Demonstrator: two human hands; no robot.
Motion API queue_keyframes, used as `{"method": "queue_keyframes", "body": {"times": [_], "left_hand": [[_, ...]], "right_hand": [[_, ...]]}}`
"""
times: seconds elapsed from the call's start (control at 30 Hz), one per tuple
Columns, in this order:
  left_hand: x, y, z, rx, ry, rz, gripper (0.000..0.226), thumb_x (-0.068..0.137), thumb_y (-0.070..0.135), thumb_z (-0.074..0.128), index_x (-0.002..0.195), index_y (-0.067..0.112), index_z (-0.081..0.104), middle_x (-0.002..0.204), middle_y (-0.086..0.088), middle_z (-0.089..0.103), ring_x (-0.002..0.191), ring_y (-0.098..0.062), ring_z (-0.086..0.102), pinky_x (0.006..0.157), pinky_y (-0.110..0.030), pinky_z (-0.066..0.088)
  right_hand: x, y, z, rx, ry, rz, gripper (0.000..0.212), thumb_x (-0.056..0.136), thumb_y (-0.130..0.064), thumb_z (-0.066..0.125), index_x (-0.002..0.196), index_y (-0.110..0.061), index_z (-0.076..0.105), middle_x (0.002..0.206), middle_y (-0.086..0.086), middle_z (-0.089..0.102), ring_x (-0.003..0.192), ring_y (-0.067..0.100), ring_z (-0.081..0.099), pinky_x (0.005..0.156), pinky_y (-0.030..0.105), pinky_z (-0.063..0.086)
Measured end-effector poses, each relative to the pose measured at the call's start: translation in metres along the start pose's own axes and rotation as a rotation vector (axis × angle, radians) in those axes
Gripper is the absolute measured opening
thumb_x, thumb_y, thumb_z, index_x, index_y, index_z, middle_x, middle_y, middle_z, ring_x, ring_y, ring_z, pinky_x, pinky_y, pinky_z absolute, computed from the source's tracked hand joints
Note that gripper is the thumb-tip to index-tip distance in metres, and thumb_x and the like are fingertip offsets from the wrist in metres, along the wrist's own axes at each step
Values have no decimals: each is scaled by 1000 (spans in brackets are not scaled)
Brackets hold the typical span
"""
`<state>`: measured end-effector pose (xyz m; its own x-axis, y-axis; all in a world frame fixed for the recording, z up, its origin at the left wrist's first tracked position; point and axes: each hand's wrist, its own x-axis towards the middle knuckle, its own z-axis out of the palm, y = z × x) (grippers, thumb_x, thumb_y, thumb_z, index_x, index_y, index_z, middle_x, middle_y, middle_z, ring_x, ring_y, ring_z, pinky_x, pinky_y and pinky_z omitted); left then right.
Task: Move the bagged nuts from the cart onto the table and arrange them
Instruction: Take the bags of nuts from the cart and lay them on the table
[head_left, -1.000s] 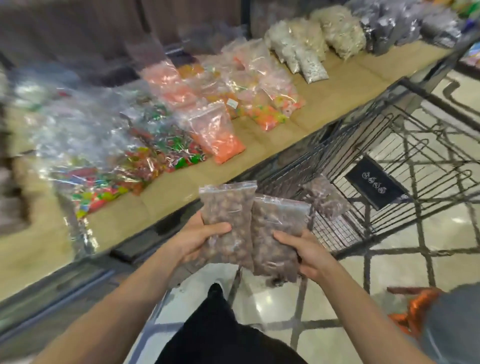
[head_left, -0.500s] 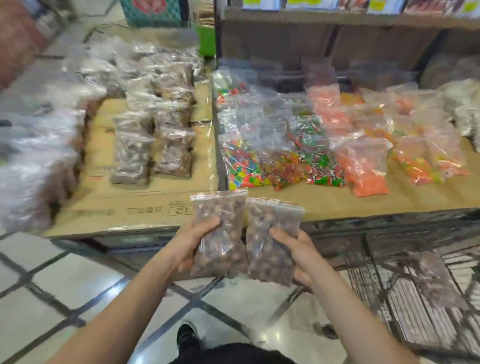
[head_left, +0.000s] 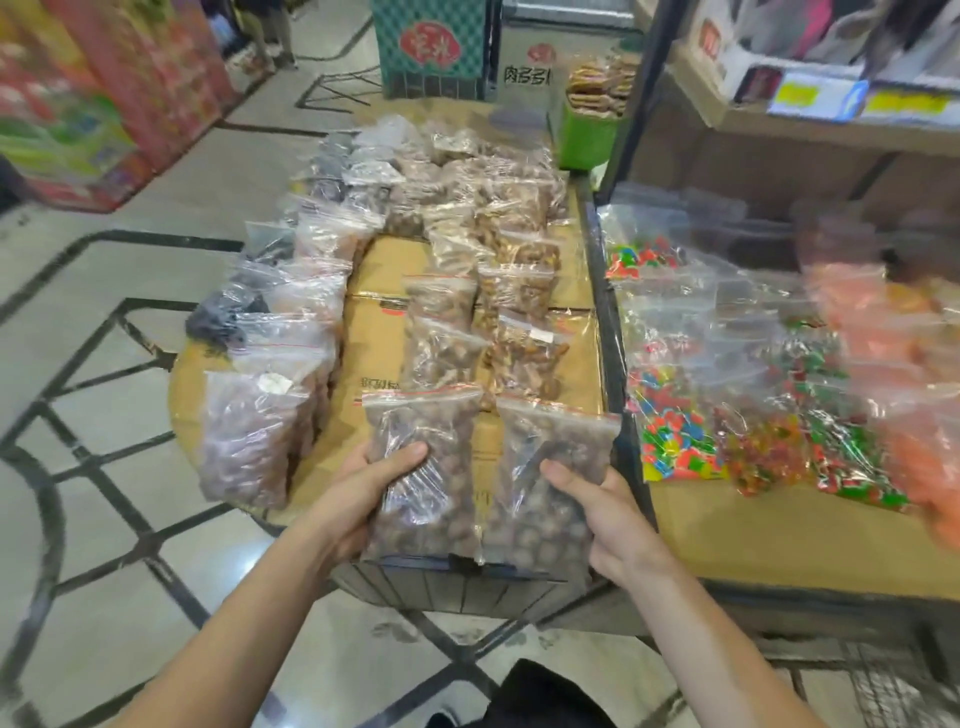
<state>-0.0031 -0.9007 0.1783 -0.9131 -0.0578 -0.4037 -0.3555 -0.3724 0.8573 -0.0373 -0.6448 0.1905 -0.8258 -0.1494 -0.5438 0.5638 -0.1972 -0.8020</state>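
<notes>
At the near edge of the cardboard-covered worktop (head_left: 374, 332), the left hand (head_left: 363, 488) gripped one bag of nuts (head_left: 426, 457) and the right hand (head_left: 608, 514) gripped a second bag (head_left: 550, 467), side by side. Rows of nut bags (head_left: 457, 249) lay beyond; candy bags (head_left: 727, 395) sat right. Tiled floor (head_left: 104, 467) showed below; box print was unreadable.

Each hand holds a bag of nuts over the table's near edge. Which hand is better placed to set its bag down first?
Likely the left hand: its bag hangs right below the centre row, above bare cardboard.
</notes>
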Motion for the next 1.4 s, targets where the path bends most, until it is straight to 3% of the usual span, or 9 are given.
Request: {"method": "queue_keyframes", "body": {"times": [0.1, 0.23, 0.3, 0.43, 0.53, 0.7, 0.93, 1.07, 1.4], "left_hand": [[20, 12, -10, -36, 25, 14, 48, 75, 15, 85, 120, 14, 67, 110, -11, 77, 95, -21, 76, 69, -30, 61], [51, 29, -17, -67, 44, 2, 60, 74, 23, 84, 129, 12, 64, 119, -16, 73, 111, -34, 70, 98, -54, 54], [71, 39, -19, -27, 51, 23, 55, 78, 25, 86, 128, 17, 65, 120, -7, 74, 114, -24, 70, 103, -49, 51], [114, 66, -18, 16, 88, 39, 25, 92, 14, 70, 114, 23, 65, 98, 11, 79, 91, -2, 73, 67, -17, 57], [142, 89, -17, 35, 106, 55, 20, 95, 12, 66, 102, 30, 59, 75, 22, 75, 67, 10, 69, 52, -14, 53], [188, 121, -24, -22, 217, 49, 31, 87, 18, 76, 117, 16, 67, 106, -9, 78, 88, -20, 77, 64, -33, 60], [276, 169, -46, 57, 264, 15, 87, 59, 40, 97, 130, 5, 61, 111, -18, 75, 100, -38, 74, 87, -59, 58], [329, 187, -61, 29, 323, 10, 62, 69, 32, 92, 122, 10, 68, 107, -16, 77, 98, -37, 75, 88, -60, 57], [467, 208, -76, 153, 356, 4, 33, 78, 27, 86, 105, 13, 72, 92, -10, 79, 76, -22, 77, 63, -34, 62]], "right_hand": [[23, -11, 13, -8, -23, 2, 64, 63, -24, 91, 121, -10, 69, 110, 16, 78, 102, 36, 76, 94, 60, 57], [56, -30, 29, 8, -60, 12, 59, 66, -20, 88, 119, -6, 68, 108, 19, 78, 99, 37, 76, 89, 52, 59], [74, -42, 38, 10, -56, 18, 52, 68, -16, 87, 115, -8, 67, 102, 17, 80, 95, 36, 77, 88, 52, 60], [115, -67, 50, 6, -48, 46, 48, 75, -14, 87, 117, -10, 62, 102, 16, 80, 97, 38, 77, 96, 60, 57], [146, -87, 57, 13, -71, 46, 40, 77, -12, 85, 112, -10, 65, 105, 18, 79, 99, 39, 76, 98, 60, 56], [188, -118, 71, -63, -82, -14, 31, 81, -14, 84, 109, -10, 70, 99, 12, 81, 89, 29, 78, 83, 42, 61], [234, -153, 91, -48, -31, -9, 69, 62, -32, 93, 120, -11, 63, 101, 10, 81, 92, 30, 79, 77, 43, 62], [249, -155, 102, -20, 25, -9, 79, 56, -32, 92, 126, -11, 60, 103, 11, 81, 90, 29, 79, 67, 38, 62], [269, -145, 127, -100, 161, 8, 80, 51, -29, 96, 121, -5, 65, 101, 18, 80, 91, 37, 78, 87, 59, 60]]}}
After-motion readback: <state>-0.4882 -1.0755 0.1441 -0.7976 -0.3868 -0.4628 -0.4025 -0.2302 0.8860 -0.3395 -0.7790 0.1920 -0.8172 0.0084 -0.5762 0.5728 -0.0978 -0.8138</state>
